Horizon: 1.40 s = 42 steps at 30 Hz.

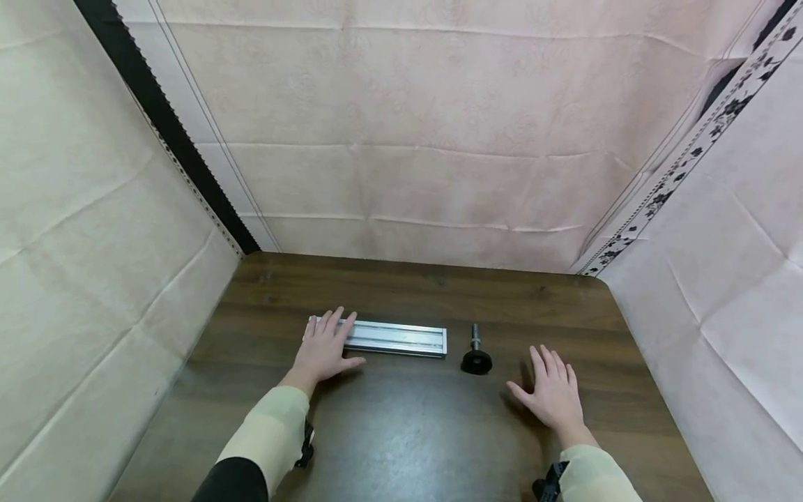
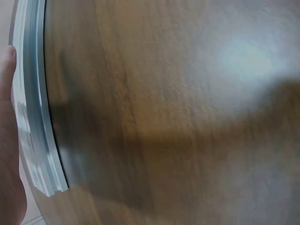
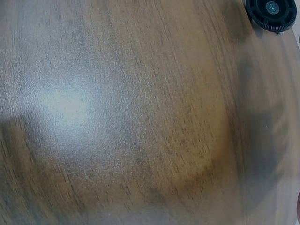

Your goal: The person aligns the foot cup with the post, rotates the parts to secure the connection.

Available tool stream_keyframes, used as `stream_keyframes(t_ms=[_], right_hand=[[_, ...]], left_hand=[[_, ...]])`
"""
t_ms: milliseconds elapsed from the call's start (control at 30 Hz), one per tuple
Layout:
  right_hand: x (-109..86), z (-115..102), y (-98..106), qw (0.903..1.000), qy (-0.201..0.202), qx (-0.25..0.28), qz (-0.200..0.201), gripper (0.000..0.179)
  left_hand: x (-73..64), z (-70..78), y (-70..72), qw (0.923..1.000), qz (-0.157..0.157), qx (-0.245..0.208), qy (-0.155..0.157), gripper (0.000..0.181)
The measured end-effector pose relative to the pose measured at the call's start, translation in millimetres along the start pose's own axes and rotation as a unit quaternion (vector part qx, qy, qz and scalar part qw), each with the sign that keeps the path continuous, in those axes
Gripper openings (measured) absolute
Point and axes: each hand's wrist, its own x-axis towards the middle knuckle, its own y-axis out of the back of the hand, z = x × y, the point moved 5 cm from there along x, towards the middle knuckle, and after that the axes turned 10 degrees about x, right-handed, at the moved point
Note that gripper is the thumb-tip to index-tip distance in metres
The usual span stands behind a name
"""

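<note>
A silver grooved aluminium profile bar (image 1: 398,338) lies across the table, seen also along the left edge of the left wrist view. My left hand (image 1: 323,351) is over its left end, fingers spread and fairly straight, thumb out in front of the bar. To the right of the bar lies a levelling foot (image 1: 477,360) with a black round base and a threaded metal stem pointing away from me. Its black base (image 3: 272,13) shows in the right wrist view's top right corner. My right hand (image 1: 555,394) is to the right of the foot, fingers extended, holding nothing.
The brown wood-grain table (image 1: 401,432) has rounded far corners. Pale cloth hangs behind it (image 1: 401,153) and on both sides, with a dark gap at the back left. Dark wrist straps sit on both sleeves.
</note>
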Motion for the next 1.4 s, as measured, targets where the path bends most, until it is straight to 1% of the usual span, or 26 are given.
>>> stream_keyframes(t_ms=[100, 300, 600, 767, 967, 1200, 1400], right_hand=[[-1.6, 0, 0, 1.0000, -0.002, -0.002, -0.003, 0.095], [-3.7, -1, 2, 1.0000, 0.001, -0.004, 0.003, 0.093], [-6.0, -1, 0, 0.9999, 0.002, -0.008, 0.013, 0.095], [-7.2, 0, -2, 0.9999, -0.002, -0.012, 0.008, 0.093], [-9.5, 3, -1, 0.9998, -0.005, -0.021, 0.006, 0.092], [-14.6, 4, 3, 0.9996, -0.012, -0.023, 0.013, 0.092], [-18.1, 3, 5, 0.9993, -0.011, -0.028, 0.022, 0.093]], left_hand=[[4.0, 3.8, 0.5, 1.0000, 0.000, 0.000, -0.002, 0.100], [8.3, 8.0, -2.1, 0.9998, -0.017, -0.005, 0.000, 0.103], [13.2, 12.3, -5.4, 0.9997, -0.020, -0.011, -0.004, 0.102], [16.5, 15.5, -8.2, 0.9997, -0.022, -0.011, -0.009, 0.100], [24.0, 21.6, -11.6, 0.9994, -0.029, -0.018, -0.009, 0.098], [33.6, 29.8, -17.5, 0.9989, -0.036, -0.026, -0.017, 0.100], [37.7, 32.2, -21.9, 0.9980, -0.053, -0.030, -0.016, 0.102]])
